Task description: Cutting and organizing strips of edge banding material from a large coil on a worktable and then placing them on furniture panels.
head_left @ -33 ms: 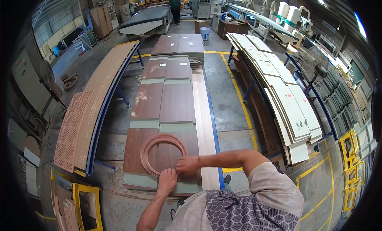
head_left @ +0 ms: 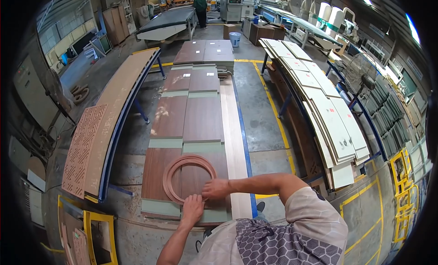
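Observation:
A coil of reddish-brown edge banding (head_left: 167, 182) lies on the brown wood-grain panels (head_left: 156, 161) nearest me. My left hand (head_left: 193, 208) is closed on the coil's lower right rim, its fingers bent over the strip. Just to the right, my right hand (head_left: 216, 189) is closed at the same stretch of rim, and its fingertips almost meet the left ones. The exact grip of the fingers is partly hidden. Pale green panel edges (head_left: 160, 207) show beneath the brown boards.
A long pale board (head_left: 232, 146) runs along the stack's right side. On the left, a bench bears brown boards and a lattice-cut panel (head_left: 84, 151). White panels (head_left: 315, 96) lie on the right bench. Another person (head_left: 200, 9) stands far back near machines.
The coil has shifted slightly to the right and toward me. Both of my hands stay in nearly the same place at its rim.

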`<state>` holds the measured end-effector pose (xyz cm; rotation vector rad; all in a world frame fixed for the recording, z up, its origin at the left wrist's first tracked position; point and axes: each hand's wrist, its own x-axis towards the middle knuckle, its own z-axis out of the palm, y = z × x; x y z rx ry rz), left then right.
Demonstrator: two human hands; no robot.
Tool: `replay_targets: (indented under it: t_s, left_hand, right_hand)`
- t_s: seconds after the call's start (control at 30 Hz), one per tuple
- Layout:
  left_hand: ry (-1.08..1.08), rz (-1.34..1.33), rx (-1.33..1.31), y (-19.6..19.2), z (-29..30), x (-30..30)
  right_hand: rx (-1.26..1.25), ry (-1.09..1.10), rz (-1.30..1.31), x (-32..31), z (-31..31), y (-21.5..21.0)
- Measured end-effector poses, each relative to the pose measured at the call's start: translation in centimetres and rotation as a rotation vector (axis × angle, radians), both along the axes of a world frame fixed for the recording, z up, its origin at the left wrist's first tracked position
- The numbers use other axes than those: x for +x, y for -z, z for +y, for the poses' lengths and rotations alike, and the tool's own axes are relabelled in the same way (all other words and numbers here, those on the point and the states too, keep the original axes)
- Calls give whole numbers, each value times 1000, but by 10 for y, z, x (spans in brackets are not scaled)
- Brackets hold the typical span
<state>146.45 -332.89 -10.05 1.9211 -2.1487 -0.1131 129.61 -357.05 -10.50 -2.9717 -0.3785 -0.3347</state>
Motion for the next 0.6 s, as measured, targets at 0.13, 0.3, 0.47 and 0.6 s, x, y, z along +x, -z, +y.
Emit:
replay_targets:
  t_s: [0.13,0.3,0.47,0.6]
  left_hand:
    - [-32,19,-43,-10,6,17]
    - [0,-129,-152,-9,-1,30]
    - [-36,4,59,7,2,1]
    - [-41,22,-90,-6,7,21]
  right_hand:
    - [31,25,40,-18,-30,-1]
    - [-77,-2,-159,-2,-29,-16]
    - [83,37,167,2,48,-4]
    - [22,-1,54,-26,-31,-15]
